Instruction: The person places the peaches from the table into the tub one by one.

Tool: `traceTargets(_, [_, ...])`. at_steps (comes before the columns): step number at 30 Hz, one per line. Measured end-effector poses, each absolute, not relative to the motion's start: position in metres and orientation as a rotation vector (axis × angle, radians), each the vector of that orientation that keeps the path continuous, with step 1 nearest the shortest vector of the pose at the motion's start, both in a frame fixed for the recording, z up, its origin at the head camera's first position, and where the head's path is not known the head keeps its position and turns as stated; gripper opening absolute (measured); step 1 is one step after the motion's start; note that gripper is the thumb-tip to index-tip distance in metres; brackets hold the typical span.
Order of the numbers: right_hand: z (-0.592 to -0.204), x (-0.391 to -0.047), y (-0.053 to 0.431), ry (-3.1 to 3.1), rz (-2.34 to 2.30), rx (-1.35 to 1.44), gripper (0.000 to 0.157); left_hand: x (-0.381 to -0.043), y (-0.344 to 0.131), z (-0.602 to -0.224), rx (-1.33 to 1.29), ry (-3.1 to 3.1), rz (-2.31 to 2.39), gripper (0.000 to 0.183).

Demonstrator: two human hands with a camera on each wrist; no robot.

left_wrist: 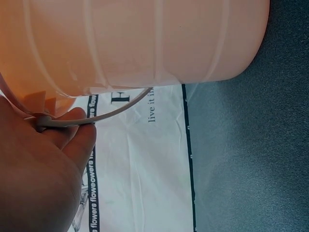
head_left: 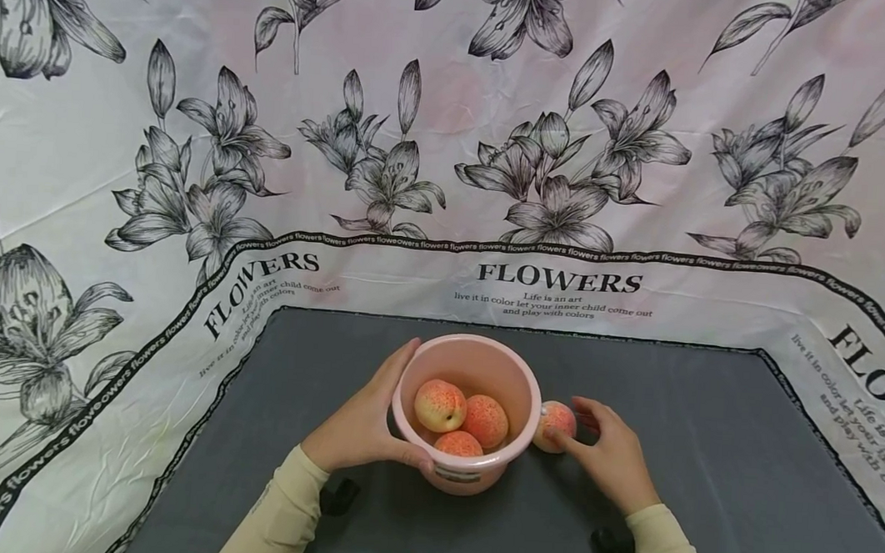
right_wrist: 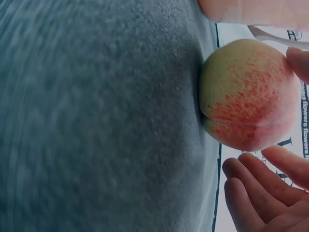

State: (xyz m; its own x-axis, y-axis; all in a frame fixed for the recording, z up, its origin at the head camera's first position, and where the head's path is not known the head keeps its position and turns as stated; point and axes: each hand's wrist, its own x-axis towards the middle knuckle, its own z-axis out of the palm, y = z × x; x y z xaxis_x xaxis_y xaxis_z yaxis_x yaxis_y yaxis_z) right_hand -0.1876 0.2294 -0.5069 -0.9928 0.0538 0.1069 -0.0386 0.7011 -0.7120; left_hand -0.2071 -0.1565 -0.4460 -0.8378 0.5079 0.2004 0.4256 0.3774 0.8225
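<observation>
A pink bucket point(head_left: 469, 349) stands on the grey surface, its mouth tipped slightly toward the head camera. Inside lie three peaches: a yellow-red peach point(head_left: 439, 406), a redder peach point(head_left: 486, 422) and another peach point(head_left: 459, 444) partly hidden by the rim. My left hand point(head_left: 375, 419) grips the bucket's left side at the rim, beside its thin handle point(left_wrist: 108, 115). On the surface right of the bucket rests one more peach point(right_wrist: 248, 94). My right hand point(head_left: 613, 457) is around that peach, thumb touching it, the other fingers loosely spread close by.
The grey cloth point(head_left: 705, 424) covers the work surface. Behind it rises a white fabric point(head_left: 382, 282) with printed lilies and a black lettered border. Dark objects point(head_left: 612, 544) sit under both wrists.
</observation>
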Motion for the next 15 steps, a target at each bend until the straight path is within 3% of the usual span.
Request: traceTargets(15, [-0.5115, -0.1906, 0.2207, -2.787, 1.142, 0.007, 0.087, -0.2079, -0.1566, -0.4458, 0.867, 2.52, 1.477, 0.149])
